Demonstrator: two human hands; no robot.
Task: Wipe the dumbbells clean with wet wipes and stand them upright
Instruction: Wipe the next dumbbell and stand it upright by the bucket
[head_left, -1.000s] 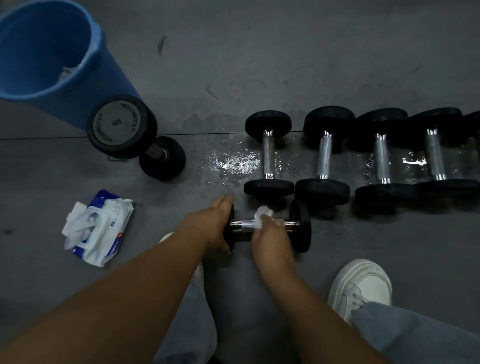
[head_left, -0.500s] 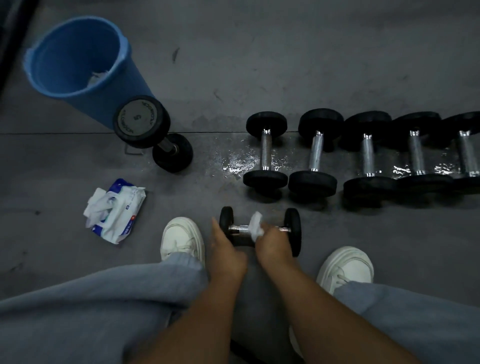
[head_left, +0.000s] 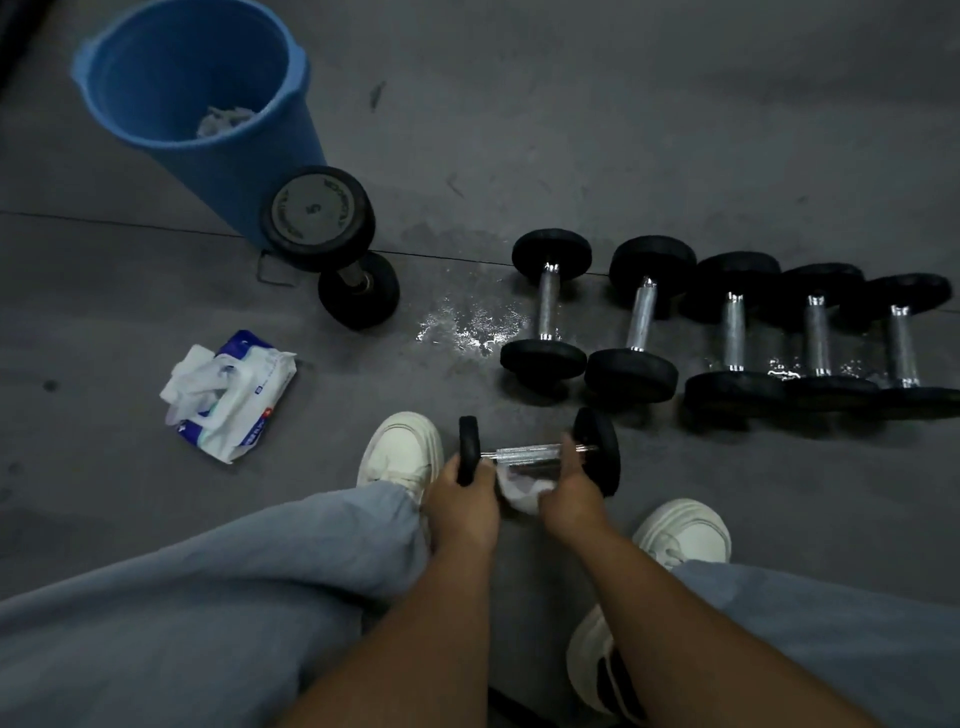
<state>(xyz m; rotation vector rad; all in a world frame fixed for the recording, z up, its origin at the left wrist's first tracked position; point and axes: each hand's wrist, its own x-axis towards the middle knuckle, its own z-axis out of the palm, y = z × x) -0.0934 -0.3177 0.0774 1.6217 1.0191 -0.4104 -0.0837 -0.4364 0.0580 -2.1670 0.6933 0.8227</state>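
A small black dumbbell (head_left: 524, 453) with a chrome handle lies crosswise on the grey floor between my shoes. My left hand (head_left: 464, 499) grips its left weight plate from below. My right hand (head_left: 569, 488) holds a crumpled white wet wipe (head_left: 519, 491) just under the handle, its fingers reaching up to the handle's right end. Behind it, several black dumbbells (head_left: 732, 332) lie side by side in a row. One bigger dumbbell (head_left: 332, 244) stands tilted upright at the back left. A blue and white pack of wet wipes (head_left: 228, 395) lies to the left.
A blue bucket (head_left: 208, 156) with used wipes inside stands at the back left, against the upright dumbbell. A wet patch (head_left: 467, 322) shines on the floor left of the row. My white shoes (head_left: 400, 452) and grey trouser legs fill the near foreground.
My left hand has gone back to the left weight plate and grips it. The wipe has moved from on top of the handle to beneath it. The camera has tilted back a little.
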